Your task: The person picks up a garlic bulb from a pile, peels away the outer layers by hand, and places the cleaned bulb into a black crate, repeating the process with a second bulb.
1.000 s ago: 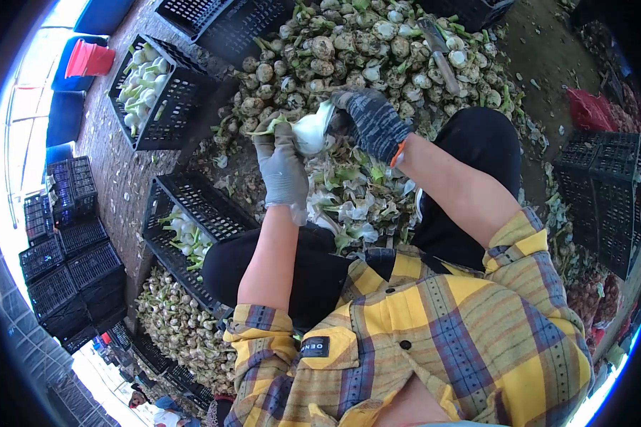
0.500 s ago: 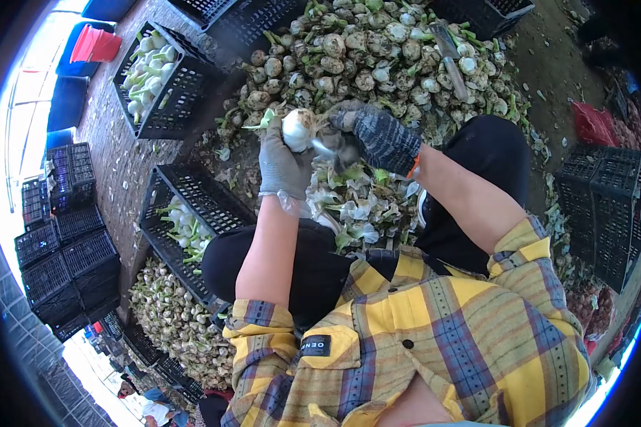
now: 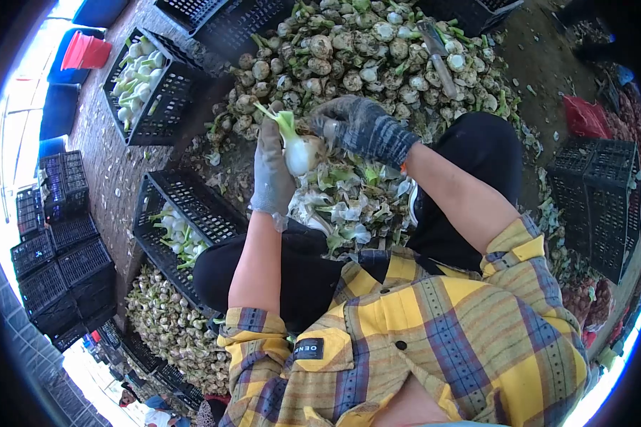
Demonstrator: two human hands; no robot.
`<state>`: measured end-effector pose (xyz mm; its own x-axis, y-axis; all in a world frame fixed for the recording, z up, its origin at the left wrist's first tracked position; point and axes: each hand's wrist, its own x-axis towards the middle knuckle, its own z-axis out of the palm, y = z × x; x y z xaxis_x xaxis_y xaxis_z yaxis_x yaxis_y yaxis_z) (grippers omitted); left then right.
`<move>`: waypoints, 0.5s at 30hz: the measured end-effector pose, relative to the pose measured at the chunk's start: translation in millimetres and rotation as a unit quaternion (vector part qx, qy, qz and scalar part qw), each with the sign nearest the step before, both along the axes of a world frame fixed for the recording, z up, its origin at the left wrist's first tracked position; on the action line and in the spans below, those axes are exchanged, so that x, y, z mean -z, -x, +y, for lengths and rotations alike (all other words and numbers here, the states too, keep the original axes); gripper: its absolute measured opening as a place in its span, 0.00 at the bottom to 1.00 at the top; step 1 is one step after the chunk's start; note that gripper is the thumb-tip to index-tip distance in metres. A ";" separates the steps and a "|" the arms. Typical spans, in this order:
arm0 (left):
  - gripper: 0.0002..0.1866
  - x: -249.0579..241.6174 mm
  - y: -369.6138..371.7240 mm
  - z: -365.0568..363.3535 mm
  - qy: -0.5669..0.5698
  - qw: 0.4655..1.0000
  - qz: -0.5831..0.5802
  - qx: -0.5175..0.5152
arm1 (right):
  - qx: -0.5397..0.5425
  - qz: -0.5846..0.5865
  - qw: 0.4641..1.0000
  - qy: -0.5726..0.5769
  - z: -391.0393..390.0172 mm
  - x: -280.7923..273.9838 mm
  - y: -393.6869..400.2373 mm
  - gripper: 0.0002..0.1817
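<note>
My left hand (image 3: 272,165), in a pale grey glove, is closed around a white bulb (image 3: 303,155) with a short green stem that points up and left. Close to the bulb's right side is my right hand (image 3: 360,128), in a dark grey knit glove, with its fingers curled in; what they hold, if anything, is too small to tell. Beneath both hands lie loose peeled skins (image 3: 345,206). A large heap of soiled bulbs (image 3: 363,53) rises just beyond, with a knife (image 3: 438,60) resting on it.
Black crates with white bulbs stand at the upper left (image 3: 165,96) and left (image 3: 206,206). More bulbs (image 3: 171,327) lie at the lower left. Stacked crates (image 3: 595,199) stand right, near a red bag (image 3: 586,117). A red bucket (image 3: 85,51) is at the far upper left.
The bulb has turned so its green stem points more upward. My right hand has shifted slightly, its fingers curled nearer the bulb's upper right. The whole view has moved a little.
</note>
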<state>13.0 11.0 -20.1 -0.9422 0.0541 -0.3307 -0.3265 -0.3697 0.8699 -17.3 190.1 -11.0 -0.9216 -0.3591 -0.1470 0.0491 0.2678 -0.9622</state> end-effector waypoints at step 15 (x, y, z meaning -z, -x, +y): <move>0.28 -1.7 -8.7 16.6 0.139 0.985 0.070 0.071 | 0.037 -0.001 0.998 -0.045 -8.4 22.2 2.4 0.14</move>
<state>21.7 27.5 -18.4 -0.9692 0.1144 -0.2181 -0.2269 -0.0704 0.9714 -19.7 181.8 -33.2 -0.9450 -0.2751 -0.1768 0.0731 0.3495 -0.9341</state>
